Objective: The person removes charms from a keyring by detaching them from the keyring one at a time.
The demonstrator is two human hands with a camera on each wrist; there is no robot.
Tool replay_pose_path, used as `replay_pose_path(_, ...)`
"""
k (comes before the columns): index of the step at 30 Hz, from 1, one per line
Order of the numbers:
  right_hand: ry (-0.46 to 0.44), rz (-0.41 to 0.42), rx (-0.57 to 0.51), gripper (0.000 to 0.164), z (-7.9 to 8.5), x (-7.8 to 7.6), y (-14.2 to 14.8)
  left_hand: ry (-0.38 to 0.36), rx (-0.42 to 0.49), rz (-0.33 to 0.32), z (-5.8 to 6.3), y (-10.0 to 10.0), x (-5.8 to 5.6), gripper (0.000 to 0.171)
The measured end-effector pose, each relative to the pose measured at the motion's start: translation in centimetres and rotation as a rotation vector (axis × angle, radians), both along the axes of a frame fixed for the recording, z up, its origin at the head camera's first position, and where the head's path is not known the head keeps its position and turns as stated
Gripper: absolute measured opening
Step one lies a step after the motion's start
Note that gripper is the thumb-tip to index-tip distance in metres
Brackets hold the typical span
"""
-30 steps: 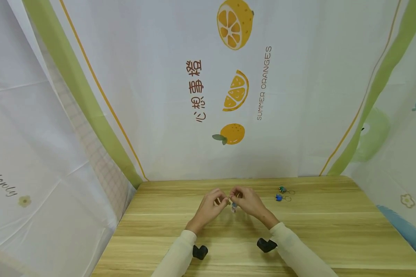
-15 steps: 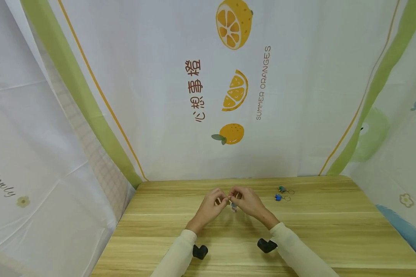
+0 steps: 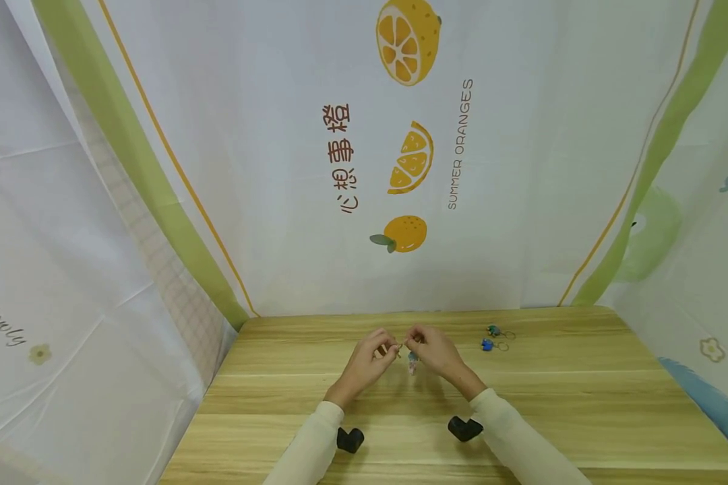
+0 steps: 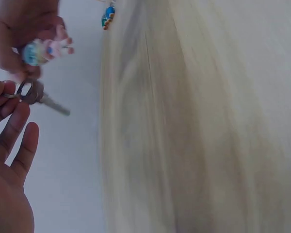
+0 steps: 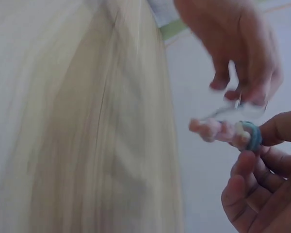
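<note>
Left hand (image 3: 367, 360) and right hand (image 3: 433, 350) are close together above the table's far middle. Between the left thumb and fingers a metal split ring (image 4: 10, 95) is pinched, and a key (image 4: 54, 105) hangs by its bow from it. The right fingertips pinch the top of a small figurine charm (image 5: 228, 133), pink-bodied with a teal top; in the head view the charm (image 3: 412, 364) dangles below them. The right fingers hide how the charm is attached. A narrow gap separates the two hands' fingertips.
Two more keychains lie to the right on the wooden table (image 3: 552, 404): a green one (image 3: 493, 331) and a blue one (image 3: 487, 345), each with a ring. A white printed curtain (image 3: 279, 202) stands behind. Black wrist mounts (image 3: 350, 441) sit under both sleeves.
The right hand has drawn slightly to the right with the charm, opening a small gap between the hands. The left hand stays nearly still, and the key shows more clearly beside its fingertips.
</note>
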State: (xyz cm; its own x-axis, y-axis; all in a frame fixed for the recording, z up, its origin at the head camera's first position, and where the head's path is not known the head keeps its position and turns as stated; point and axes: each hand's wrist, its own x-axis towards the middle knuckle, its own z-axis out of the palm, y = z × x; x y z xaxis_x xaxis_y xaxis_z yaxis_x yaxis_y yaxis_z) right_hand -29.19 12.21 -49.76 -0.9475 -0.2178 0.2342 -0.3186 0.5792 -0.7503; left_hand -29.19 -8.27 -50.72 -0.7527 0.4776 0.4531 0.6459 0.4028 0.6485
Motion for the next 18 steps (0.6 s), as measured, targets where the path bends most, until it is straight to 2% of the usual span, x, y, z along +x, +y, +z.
replay_pose_path(2,-0.036,-0.039,-0.013,0.013,-0.1,-0.1,0.4,0.006,-0.01,-0.015,0.2,0.1,0.2,0.014)
replay_pose_path(4,-0.032,-0.062,-0.031,0.012,-0.2,-0.2,0.8,-0.001,-0.019,-0.018,0.2,0.2,0.3,0.014)
replay_pose_path(9,0.003,-0.055,-0.056,0.011,-0.2,-0.3,1.1,-0.047,-0.016,0.014,0.0,-0.1,0.2,0.015)
replay_pose_path(18,0.023,-0.056,-0.065,0.007,-0.3,-0.5,1.3,-0.043,-0.012,0.058,0.0,-0.7,0.1,0.017)
